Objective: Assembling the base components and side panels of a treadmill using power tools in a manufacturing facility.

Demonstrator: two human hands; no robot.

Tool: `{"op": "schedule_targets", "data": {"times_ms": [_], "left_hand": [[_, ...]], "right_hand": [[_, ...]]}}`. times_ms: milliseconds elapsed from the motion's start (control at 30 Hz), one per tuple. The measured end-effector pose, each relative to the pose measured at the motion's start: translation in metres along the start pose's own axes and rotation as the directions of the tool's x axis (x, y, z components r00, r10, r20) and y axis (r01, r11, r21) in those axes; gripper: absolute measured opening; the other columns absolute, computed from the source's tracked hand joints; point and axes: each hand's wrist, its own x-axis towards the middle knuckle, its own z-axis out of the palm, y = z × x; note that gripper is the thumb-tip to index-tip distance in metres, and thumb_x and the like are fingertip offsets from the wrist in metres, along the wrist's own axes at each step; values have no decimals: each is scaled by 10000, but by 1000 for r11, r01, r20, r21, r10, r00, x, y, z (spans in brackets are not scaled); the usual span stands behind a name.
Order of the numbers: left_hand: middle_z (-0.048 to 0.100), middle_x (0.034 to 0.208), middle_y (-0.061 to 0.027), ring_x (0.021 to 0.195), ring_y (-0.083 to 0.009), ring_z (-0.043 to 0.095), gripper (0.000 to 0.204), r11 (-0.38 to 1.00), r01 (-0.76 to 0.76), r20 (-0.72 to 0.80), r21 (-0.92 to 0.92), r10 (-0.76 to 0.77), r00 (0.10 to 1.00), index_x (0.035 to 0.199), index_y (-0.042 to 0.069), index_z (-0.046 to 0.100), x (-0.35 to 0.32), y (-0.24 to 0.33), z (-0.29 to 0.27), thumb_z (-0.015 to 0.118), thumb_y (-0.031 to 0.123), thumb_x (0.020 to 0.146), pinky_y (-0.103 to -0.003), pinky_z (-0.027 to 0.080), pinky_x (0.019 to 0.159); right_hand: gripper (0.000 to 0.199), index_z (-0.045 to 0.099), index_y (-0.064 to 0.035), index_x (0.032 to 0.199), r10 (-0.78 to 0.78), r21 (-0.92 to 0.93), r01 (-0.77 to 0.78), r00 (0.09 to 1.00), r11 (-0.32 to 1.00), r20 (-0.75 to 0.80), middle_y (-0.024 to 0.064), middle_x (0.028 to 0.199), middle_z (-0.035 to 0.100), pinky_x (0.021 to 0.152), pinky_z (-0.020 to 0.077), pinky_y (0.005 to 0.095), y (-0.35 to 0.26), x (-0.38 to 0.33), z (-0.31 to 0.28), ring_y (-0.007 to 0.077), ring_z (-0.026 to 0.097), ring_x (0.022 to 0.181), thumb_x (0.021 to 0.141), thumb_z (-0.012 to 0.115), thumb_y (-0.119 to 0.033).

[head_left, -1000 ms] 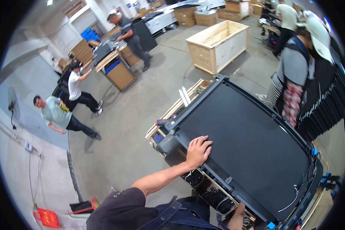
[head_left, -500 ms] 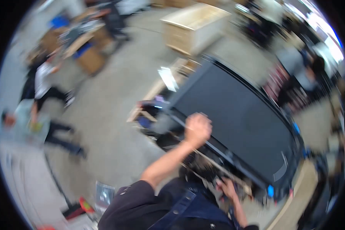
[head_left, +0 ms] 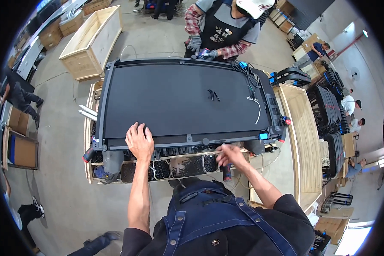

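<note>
We are standing over a black machine [head_left: 170, 98]

It is lying flat, reaching beyond our left grip [head_left: 139, 143] and right grip [head_left: 229, 156]. A gloved co-worker [head_left: 219, 36] is standing well beyond the right grip. Parts bins [head_left: 170, 168] are sitting mostly between the grips, nearer us. Our left grip is resting released on the machine's near edge; the right is hovering by that edge, grasping or not, we cannot tell. A red-and-black tool [head_left: 227, 173] is sitting just nearer us than it; two black pieces [head_left: 210, 94] are lying beyond.

Assembly workshop: small black parts [head_left: 161, 170] along bench's [head_left: 88, 128] near edge; gloved worker [head_left: 222, 34], far edge; wooden crate [head_left: 78, 66] beyond far-left corner.
</note>
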Motion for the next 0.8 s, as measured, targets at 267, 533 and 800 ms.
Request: {"op": "schedule_targets", "data": {"times_ms": [267,533,800], "left_hand": [[632,1268,-80,1223,-293,548,252,999,2,16,49,-3,1000,1135,118,692,3,4,2,641,232,916,-457,410,1040],[664,1089,-118,1055,-321,602,315,977,-175,-63,-123,169,984,1126,60,663,-48,80,-2,699,15,816,-453,447,946],[628,1019,-182,880,-404,678,206,973,72,821,-219,143,553,1112,70,604,-251,208,167,596,165,929,-489,591,723]], "right_hand": [[418,563,-5,1213,199,23,-198,977,980,-72,123,805,724,522,551,274,92,33,-49,174,696,606,1051,509,-386],[838,382,-59,1484,97,-631,-418,873,653,-477,193,1138,701,916,531,396,251,78,-109,304,688,1070,826,775,-399],[1255,-29,-29,1562,271,-321,-426,861,846,-430,266,1285,631,1021,479,428,354,104,-115,415,614,1204,734,794,-489]]}}
